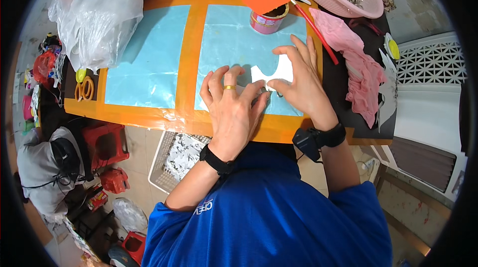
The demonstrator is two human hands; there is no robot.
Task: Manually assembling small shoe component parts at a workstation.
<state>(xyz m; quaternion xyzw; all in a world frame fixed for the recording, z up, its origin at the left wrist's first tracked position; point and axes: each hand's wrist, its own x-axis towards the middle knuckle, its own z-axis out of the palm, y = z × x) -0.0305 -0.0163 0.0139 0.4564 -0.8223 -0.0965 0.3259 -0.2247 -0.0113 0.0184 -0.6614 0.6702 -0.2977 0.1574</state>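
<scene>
A flat white piece (271, 71) with a rounded notch in its upper edge lies over the blue sheet. My right hand (303, 80) grips its right side, thumb at the lower edge and curved fingers around the far side. My left hand (231, 105), with a gold ring on one finger, is closed at the index finger and thumb by the piece's lower edge; what they pinch is mostly hidden. A small dark metal ring or hook (279, 95) shows just beneath my right thumb. Beyond the hands stands an open tin (266, 24) with dark contents and an orange card on top.
A red-handled brush (318, 35) leans from the tin. Pink cloth (356, 60) lies at right. Pink baskets (371, 5) stand at the back, one with metal pieces. Left are a plastic bag (102, 18) and scissors (84, 88). Below the table edge sits a white basket (162, 167).
</scene>
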